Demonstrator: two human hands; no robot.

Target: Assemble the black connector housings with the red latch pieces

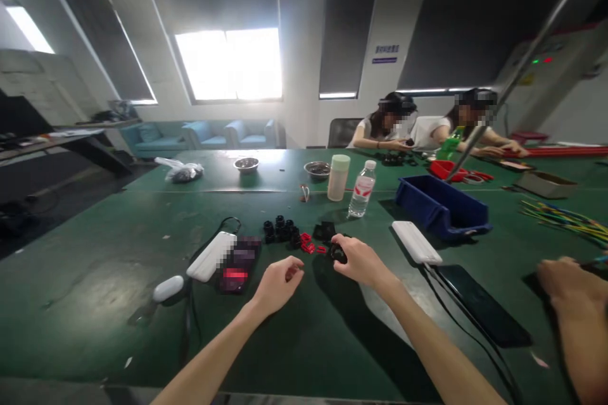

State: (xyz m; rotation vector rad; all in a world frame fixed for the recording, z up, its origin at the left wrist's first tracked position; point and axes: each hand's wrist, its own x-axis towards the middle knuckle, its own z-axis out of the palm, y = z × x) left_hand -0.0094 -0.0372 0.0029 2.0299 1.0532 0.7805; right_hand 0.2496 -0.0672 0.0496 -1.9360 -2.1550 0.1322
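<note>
My left hand hovers just above the green table, its fingers curled in and thumb close to the index finger. Whatever it may hold cannot be made out. With the fingers of my right hand I grip a black round part, partly covered by the fingers. Between and beyond my hands lie several small red clips. To their left stands a cluster of black cylindrical fittings. A few flat black pieces rest just behind my right hand.
Left are a white power bank, a phone and a white case. Right are another power bank, a dark phone and a blue bin. Behind stand a water bottle and a cup. Another person's arm rests far right.
</note>
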